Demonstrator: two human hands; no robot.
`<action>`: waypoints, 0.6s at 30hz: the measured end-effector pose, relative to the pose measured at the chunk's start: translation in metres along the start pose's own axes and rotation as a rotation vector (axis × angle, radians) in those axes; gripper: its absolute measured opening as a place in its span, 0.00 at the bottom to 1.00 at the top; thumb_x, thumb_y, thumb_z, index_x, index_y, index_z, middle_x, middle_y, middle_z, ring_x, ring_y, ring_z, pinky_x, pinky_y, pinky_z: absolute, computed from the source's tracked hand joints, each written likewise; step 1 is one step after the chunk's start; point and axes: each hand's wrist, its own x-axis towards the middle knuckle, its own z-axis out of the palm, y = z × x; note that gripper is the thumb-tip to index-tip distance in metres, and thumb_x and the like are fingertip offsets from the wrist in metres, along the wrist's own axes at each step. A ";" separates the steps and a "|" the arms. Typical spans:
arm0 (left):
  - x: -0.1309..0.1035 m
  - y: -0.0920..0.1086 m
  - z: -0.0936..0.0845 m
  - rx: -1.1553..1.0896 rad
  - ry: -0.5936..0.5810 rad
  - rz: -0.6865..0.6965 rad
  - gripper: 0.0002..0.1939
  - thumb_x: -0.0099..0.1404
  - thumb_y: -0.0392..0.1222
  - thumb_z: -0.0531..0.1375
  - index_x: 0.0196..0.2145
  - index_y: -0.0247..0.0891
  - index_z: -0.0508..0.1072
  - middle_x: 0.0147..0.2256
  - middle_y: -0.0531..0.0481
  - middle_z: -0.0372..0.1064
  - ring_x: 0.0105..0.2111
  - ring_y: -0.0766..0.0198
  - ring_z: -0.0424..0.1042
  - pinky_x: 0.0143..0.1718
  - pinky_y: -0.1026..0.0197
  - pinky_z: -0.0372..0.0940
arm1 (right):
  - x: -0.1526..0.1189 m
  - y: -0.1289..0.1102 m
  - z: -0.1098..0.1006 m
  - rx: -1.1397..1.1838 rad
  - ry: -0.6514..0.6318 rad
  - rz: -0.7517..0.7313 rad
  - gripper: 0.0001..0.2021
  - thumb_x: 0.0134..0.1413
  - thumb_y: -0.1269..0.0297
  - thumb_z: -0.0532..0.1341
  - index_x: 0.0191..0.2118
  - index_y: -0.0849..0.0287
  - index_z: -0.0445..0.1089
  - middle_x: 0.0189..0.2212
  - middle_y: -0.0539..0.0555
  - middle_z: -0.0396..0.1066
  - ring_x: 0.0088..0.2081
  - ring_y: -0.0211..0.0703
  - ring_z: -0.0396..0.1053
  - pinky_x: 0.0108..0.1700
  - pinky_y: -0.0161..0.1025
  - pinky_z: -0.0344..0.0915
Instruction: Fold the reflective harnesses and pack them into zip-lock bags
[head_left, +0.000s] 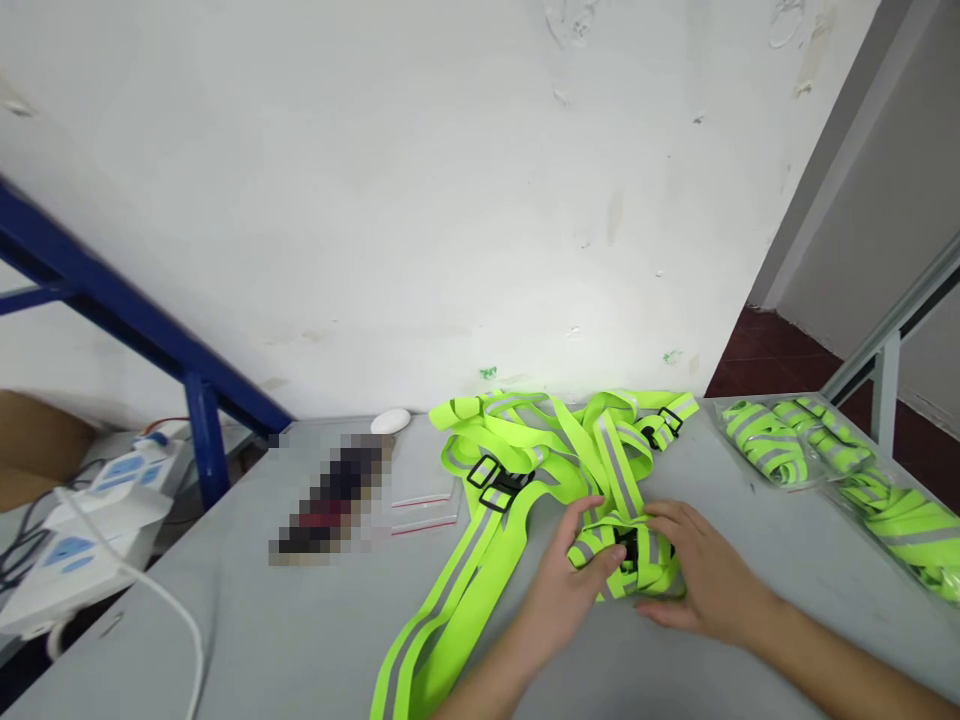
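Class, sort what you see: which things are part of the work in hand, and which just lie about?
In hand: left hand, right hand, reflective strap vest.
Lying about: bagged vests, clear zip bags, white oval object, power strips.

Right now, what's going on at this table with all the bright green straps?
A person works at a grey table against a white wall. Both hands press on a folded bundle of neon-yellow reflective straps: the left hand grips its near-left side and the right hand covers its right side. More loose straps trail across the table. Bagged straps lie along the right edge, and small clear bags sit left of the pile.
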 end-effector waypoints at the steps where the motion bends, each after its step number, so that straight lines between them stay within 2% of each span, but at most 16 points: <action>1: 0.000 0.002 -0.001 -0.039 -0.029 -0.032 0.30 0.58 0.57 0.63 0.55 0.42 0.64 0.48 0.47 0.71 0.46 0.56 0.72 0.48 0.55 0.67 | 0.000 -0.001 0.001 -0.042 0.003 -0.009 0.34 0.46 0.55 0.68 0.56 0.61 0.56 0.50 0.67 0.68 0.50 0.58 0.68 0.49 0.54 0.67; 4: -0.001 0.007 -0.002 -0.140 -0.100 -0.131 0.33 0.57 0.61 0.63 0.55 0.43 0.63 0.41 0.50 0.74 0.41 0.59 0.74 0.45 0.56 0.68 | 0.002 -0.006 0.006 -0.113 -0.028 -0.037 0.33 0.47 0.49 0.66 0.54 0.62 0.59 0.42 0.63 0.73 0.42 0.56 0.71 0.43 0.53 0.68; 7: -0.001 0.008 -0.002 -0.179 -0.096 -0.164 0.32 0.58 0.62 0.62 0.55 0.43 0.63 0.38 0.51 0.74 0.40 0.59 0.74 0.43 0.57 0.67 | 0.003 -0.010 0.010 -0.116 -0.087 0.004 0.32 0.45 0.45 0.66 0.50 0.64 0.64 0.36 0.62 0.74 0.37 0.56 0.72 0.40 0.53 0.68; 11: 0.001 0.003 0.001 -0.159 -0.083 -0.195 0.30 0.64 0.63 0.55 0.56 0.44 0.59 0.38 0.50 0.73 0.40 0.58 0.74 0.42 0.56 0.68 | 0.013 -0.015 0.005 0.029 -0.268 0.310 0.33 0.38 0.46 0.70 0.48 0.62 0.66 0.40 0.60 0.75 0.39 0.54 0.73 0.39 0.46 0.68; 14: -0.002 -0.005 0.004 -0.002 0.001 -0.036 0.25 0.67 0.59 0.52 0.55 0.42 0.57 0.49 0.44 0.68 0.47 0.56 0.70 0.49 0.53 0.65 | 0.031 -0.017 -0.008 0.148 -0.420 0.501 0.26 0.38 0.48 0.71 0.41 0.58 0.68 0.33 0.51 0.75 0.32 0.46 0.70 0.31 0.38 0.63; 16: -0.007 -0.010 0.005 0.141 0.054 0.135 0.21 0.68 0.55 0.52 0.52 0.40 0.59 0.54 0.40 0.62 0.54 0.54 0.64 0.56 0.50 0.59 | 0.045 -0.017 -0.016 0.225 -0.493 0.513 0.22 0.39 0.49 0.70 0.37 0.57 0.67 0.29 0.47 0.73 0.28 0.42 0.67 0.28 0.35 0.59; 18: -0.013 -0.011 0.004 0.250 0.028 0.219 0.18 0.69 0.52 0.52 0.51 0.40 0.59 0.53 0.39 0.61 0.54 0.53 0.63 0.56 0.49 0.59 | 0.056 -0.015 -0.022 0.319 -0.549 0.485 0.20 0.41 0.50 0.69 0.36 0.56 0.68 0.29 0.46 0.72 0.28 0.40 0.66 0.28 0.34 0.57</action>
